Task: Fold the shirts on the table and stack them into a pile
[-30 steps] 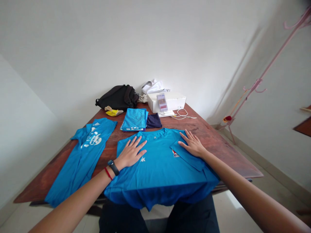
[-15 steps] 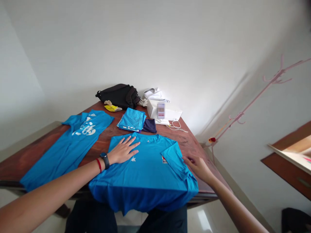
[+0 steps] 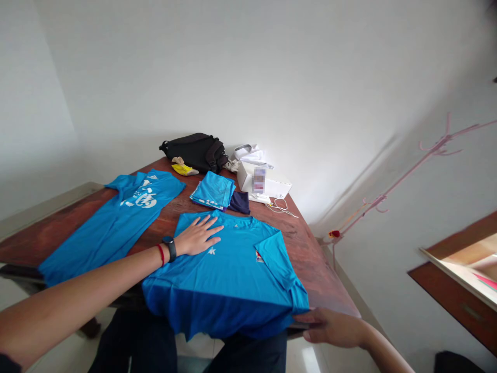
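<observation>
Fingers (image 3: 310, 320) of the right hand (image 3: 336, 328) are stretched along the hem of the bright blue cotton T-shirt (image 3: 229, 274), grip unclear, the left hand (image 3: 198, 237) spread flat, and overhanging weight could drag the cloth down.

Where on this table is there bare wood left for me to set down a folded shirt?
Bare wood runs right of the spread blue T-shirt, along the table's edge. The far end is crowded: black bag, folded blue stack, white box.

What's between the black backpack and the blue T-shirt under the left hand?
A folded stack of blue cloth lies between the black backpack and the blue T-shirt, head view.
</observation>
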A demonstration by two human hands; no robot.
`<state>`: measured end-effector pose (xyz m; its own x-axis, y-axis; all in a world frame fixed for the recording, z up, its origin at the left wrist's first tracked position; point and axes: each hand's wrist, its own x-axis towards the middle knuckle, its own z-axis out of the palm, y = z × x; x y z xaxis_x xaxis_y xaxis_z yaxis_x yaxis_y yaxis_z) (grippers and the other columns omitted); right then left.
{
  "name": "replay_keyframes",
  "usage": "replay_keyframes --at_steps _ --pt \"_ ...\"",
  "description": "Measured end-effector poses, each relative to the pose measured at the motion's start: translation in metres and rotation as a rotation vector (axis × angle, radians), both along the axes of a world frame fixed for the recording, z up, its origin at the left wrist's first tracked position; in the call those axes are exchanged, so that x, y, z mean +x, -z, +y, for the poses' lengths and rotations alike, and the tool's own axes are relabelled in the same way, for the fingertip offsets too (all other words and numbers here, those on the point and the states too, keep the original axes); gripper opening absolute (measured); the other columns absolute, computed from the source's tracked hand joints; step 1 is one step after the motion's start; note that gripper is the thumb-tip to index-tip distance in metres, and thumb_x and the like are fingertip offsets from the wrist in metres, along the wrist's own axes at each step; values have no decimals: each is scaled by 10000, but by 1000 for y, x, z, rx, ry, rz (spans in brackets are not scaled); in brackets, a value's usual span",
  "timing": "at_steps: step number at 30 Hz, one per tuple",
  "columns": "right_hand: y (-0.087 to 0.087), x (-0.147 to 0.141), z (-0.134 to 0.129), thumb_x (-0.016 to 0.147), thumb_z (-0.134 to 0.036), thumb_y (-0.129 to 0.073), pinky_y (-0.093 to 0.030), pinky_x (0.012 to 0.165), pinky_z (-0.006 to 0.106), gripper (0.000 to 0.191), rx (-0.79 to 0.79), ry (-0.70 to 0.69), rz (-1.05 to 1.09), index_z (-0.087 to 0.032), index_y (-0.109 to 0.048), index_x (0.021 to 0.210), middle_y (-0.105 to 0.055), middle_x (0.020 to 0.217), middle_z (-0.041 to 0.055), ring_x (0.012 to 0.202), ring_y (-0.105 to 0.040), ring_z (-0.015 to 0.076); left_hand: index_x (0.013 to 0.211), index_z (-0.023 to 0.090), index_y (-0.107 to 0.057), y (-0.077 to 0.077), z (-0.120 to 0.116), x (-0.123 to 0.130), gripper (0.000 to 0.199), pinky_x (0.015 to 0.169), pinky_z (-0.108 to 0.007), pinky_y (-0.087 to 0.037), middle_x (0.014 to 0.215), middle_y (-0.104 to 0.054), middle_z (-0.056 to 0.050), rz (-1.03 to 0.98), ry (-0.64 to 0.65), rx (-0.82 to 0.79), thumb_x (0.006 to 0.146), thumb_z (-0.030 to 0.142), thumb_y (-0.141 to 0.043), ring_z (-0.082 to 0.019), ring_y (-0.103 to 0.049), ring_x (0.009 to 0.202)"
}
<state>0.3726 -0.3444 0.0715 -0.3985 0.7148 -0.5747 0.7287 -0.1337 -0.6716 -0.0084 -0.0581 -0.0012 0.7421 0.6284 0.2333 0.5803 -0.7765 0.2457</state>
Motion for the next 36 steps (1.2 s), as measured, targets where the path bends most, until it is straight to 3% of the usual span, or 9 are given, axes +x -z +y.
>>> replay_keyframes --at_steps 7,12,14,16,20,23,27,33,36 --pt "18 17 -8 903 -639 -647 -266 1236 465 764 32 83 -154 -262 -479 1546 -451 1604 98 1469 -419 348 1561 351 -442 4 1 -2 600 1218 -590 -189 1676 -320 -95 32 12 15 1041 631 -332 -371 -261 1548" --pt "18 13 -10 900 -598 -684 -410 1150 461 676 7 131 5 -264 -580 1479 -601 1476 105 1326 -576 343 1528 238 -503 -17 -12 3 562 1196 -547 -254 1657 -352 -142 -20 -35 102 1046 516 -422 -384 -312 1516" --pt "21 11 -9 876 -596 -718 -475 1083 455 628 -22 223 144 -237 -672 1388 -714 1307 105 1199 -661 324 1447 187 -582 -38 -34 11 502 1144 -491 -335 1574 -478 -162 -64 -12 121 1055 453 -415 -360 -440 1432" --pt "26 7 -7 848 -594 -755 -499 1043 458 593 -29 369 291 -196 -737 1287 -767 1151 109 1098 -707 302 1212 162 -713 -60 -67 25 468 943 -391 -471 1241 -719 -149 -77 51 27 1075 412 -341 -292 -672 1113" --pt "32 -9 3 811 -568 -811 -515 995 462 571 -52 639 521 -138 -764 1183 -772 1053 149 1015 -742 280 863 182 -762 -82 -137 66 488 679 -372 -481 844 -770 -152 2 222 -136 1016 504 -429 -325 -737 816" --pt "26 -26 11 834 -537 -802 -513 982 437 541 -41 708 631 -142 -755 1201 -768 1060 154 1019 -737 262 832 180 -786 -75 -166 101 519 667 -406 -501 835 -771 -188 29 259 -265 933 619 -529 -377 -746 839" --pt "18 -41 15 862 -532 -765 -499 1002 420 476 28 736 712 -184 -771 1187 -771 997 114 994 -732 249 869 133 -797 -58 -170 134 599 698 -455 -537 880 -765 -241 43 194 -323 853 691 -580 -426 -741 880" --pt "23 -45 5 873 -535 -745 -448 1077 480 570 73 814 722 -224 -663 1345 -734 1223 141 1212 -662 299 880 158 -775 -47 -161 137 300 701 -411 -536 917 -773 -200 -1 169 -363 851 399 -599 -366 -740 876" --pt "32 -53 0 873 -537 -750 -479 1027 472 445 215 774 632 -232 -675 1188 -748 1177 124 1159 -676 296 835 184 -763 -43 -158 135 260 654 -359 -502 896 -778 -156 -1 165 -404 860 365 -577 -315 -732 828"
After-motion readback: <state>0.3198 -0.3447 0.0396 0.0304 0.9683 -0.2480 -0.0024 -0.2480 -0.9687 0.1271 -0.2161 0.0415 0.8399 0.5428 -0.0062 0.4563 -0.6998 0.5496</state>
